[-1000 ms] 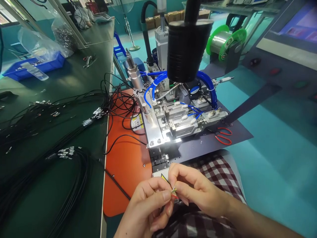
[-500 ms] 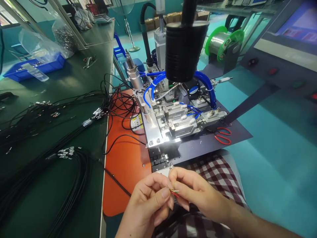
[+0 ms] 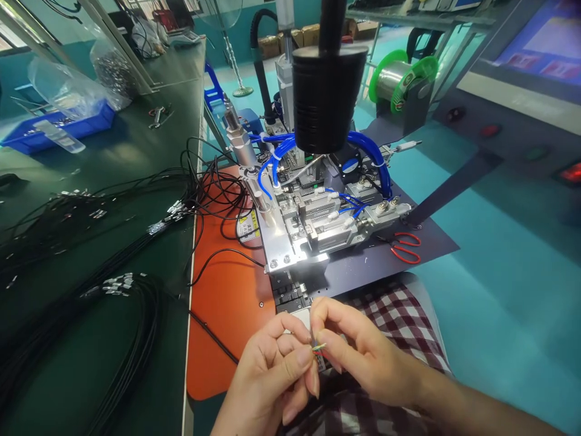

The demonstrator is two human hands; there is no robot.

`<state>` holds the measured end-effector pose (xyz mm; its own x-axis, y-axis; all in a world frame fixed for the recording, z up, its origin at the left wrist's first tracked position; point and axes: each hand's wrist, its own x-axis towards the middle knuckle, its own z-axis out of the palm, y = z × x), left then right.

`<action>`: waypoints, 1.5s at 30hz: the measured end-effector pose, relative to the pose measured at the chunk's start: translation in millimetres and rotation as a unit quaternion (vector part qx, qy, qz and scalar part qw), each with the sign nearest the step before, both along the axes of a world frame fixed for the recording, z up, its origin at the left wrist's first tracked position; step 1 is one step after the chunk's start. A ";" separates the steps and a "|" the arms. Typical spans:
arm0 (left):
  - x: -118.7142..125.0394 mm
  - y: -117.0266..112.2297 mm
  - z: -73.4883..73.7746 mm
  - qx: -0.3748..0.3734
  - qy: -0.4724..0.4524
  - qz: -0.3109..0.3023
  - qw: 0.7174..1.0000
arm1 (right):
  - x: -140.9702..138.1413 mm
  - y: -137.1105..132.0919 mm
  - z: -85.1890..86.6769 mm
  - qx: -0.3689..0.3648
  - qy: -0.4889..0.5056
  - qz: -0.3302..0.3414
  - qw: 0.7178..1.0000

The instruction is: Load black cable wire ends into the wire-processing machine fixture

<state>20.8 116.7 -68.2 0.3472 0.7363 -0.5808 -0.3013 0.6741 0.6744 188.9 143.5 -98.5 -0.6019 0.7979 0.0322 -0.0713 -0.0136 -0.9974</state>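
In front of my lap, my left hand (image 3: 279, 369) pinches several thin coloured wires (image 3: 319, 347) between thumb and forefinger. Their short ends, greenish-yellow with a little red, stick out to the right. My right hand (image 3: 367, 351) meets it there, thumb and forefinger closed at the wires. The fingers hide most of what lies between them. A black cable (image 3: 213, 336) runs over the orange board (image 3: 218, 369) toward my left hand. Just beyond my fingertips stands the metal machine (image 3: 295, 242), with a small black fixture (image 3: 290, 293) at its front.
Bundles of black cables with silvery ends (image 3: 122, 283) lie on the green table (image 3: 154, 393) at left. Red-handled cutters (image 3: 406, 248) rest on the machine's dark base. A black nozzle (image 3: 329, 100) hangs above. Behind are a green wire spool (image 3: 402, 82) and a blue tray (image 3: 59, 130).
My fingers have shifted slightly around the wires; the red one shows less and the ends sit more closely together. The whole view has moved a little.
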 end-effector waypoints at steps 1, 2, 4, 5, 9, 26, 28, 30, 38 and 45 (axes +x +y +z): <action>-0.2 0.1 -0.3 -0.004 0.000 -0.009 1.000 | 2.9 3.3 0.8 0.044 -0.022 0.011 0.999; -0.3 0.1 -0.8 -0.008 0.000 -0.017 1.000 | 5.7 6.7 2.0 0.082 -0.040 0.022 0.996; -0.4 0.2 -2.0 -0.018 0.001 -0.031 0.999 | 10.4 13.6 5.3 0.137 -0.063 0.048 0.987; -0.3 0.2 -2.6 -0.023 0.002 -0.037 0.999 | 12.3 16.8 7.4 0.155 -0.070 0.064 0.983; 0.6 -0.5 -3.6 -0.029 0.008 -0.052 0.998 | 15.8 26.4 15.6 0.190 -0.090 0.118 0.971; 2.9 2.2 -0.6 0.006 0.070 0.022 0.997 | 6.9 16.1 10.5 -0.002 -0.072 0.013 0.997; 3.5 1.8 -0.4 0.007 0.063 0.037 0.997 | 3.4 11.2 9.2 -0.079 -0.047 0.004 0.996; 3.8 1.6 -0.6 0.005 0.047 0.054 0.997 | -1.2 3.9 7.3 -0.112 -0.037 -0.024 0.993; 3.6 -1.7 -4.3 0.008 0.061 0.089 0.994 | -11.5 -21.3 -0.6 0.175 -0.142 -0.183 0.957; 7.1 -5.5 -4.5 0.014 0.062 0.103 0.993 | -17.5 -21.2 2.6 0.168 -0.088 -0.219 0.957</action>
<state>27.9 111.2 -72.7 0.1146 0.8006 -0.5881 -0.3451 0.5872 0.7322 171.4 122.2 -95.9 -0.2317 0.9373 0.2604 0.1718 0.3029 -0.9374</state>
